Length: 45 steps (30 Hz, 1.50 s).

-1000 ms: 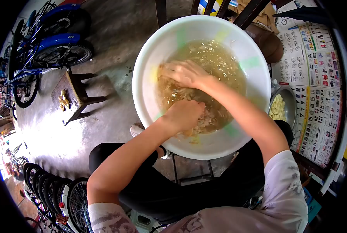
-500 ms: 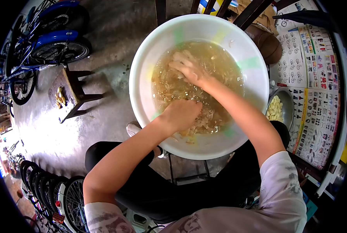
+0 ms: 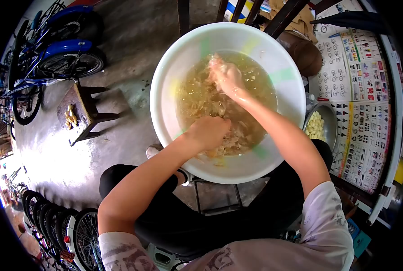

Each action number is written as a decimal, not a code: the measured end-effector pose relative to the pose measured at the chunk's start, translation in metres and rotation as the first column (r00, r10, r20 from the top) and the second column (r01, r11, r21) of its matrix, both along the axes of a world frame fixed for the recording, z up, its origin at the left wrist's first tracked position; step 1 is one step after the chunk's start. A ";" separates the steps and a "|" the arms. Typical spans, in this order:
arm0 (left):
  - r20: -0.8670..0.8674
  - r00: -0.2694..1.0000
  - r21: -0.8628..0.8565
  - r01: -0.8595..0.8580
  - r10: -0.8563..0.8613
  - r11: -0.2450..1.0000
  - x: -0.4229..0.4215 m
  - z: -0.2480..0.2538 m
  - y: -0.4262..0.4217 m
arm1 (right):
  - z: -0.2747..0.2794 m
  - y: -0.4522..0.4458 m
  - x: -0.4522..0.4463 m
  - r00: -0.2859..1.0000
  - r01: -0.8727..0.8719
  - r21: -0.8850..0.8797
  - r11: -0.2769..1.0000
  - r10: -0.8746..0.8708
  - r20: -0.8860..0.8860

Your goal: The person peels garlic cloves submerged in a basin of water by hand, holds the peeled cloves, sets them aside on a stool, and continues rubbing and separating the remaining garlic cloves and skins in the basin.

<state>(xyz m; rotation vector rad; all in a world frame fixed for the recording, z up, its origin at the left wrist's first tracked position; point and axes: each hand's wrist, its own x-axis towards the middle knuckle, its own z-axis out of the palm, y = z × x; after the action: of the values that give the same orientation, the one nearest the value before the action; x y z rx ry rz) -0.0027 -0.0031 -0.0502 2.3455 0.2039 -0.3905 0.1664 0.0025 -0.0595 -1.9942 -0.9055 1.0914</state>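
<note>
A large white plastic basin (image 3: 163, 86) holds cloudy brownish water (image 3: 260, 90) with many thin, papery peels (image 3: 242, 143) in it, which look like garlic skins. My left hand (image 3: 210, 132) is curled at the near side of the water, knuckles up. Its fingertips are hidden, and what they grip cannot be made out. Farther off, my right hand (image 3: 227, 77) is wet and raised at the water's surface. Its fingers are bent inward around something blurred, perhaps peels. To the right of the basin, a metal bowl (image 3: 331, 124) contains pale peeled cloves (image 3: 315, 126).
A low wooden stool (image 3: 81, 108) at left bears a few tan pieces (image 3: 70, 116). Blue bicycles (image 3: 70, 54) stand beyond it, with a row of tyres (image 3: 52, 217) at lower left. Dark chair slats (image 3: 282, 20) rise behind the basin; a printed chart (image 3: 361, 99) covers the right-hand surface.
My right hand has drawn up slightly and its fingers have curled inward from a more spread pose. My left hand stays nearly in place. The basin appears slightly shifted in view.
</note>
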 end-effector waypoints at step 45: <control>0.006 0.989 -0.074 0.148 -0.148 0.986 0.004 0.022 0.006 | 0.092 -0.160 -0.037 0.809 -0.536 -0.201 0.820 0.567 0.155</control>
<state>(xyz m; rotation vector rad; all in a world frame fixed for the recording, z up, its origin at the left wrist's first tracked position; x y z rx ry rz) 0.0008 0.0029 -0.0278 2.2942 0.0146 -0.4617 0.1292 -0.1571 0.0327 -2.0429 -1.6406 1.3020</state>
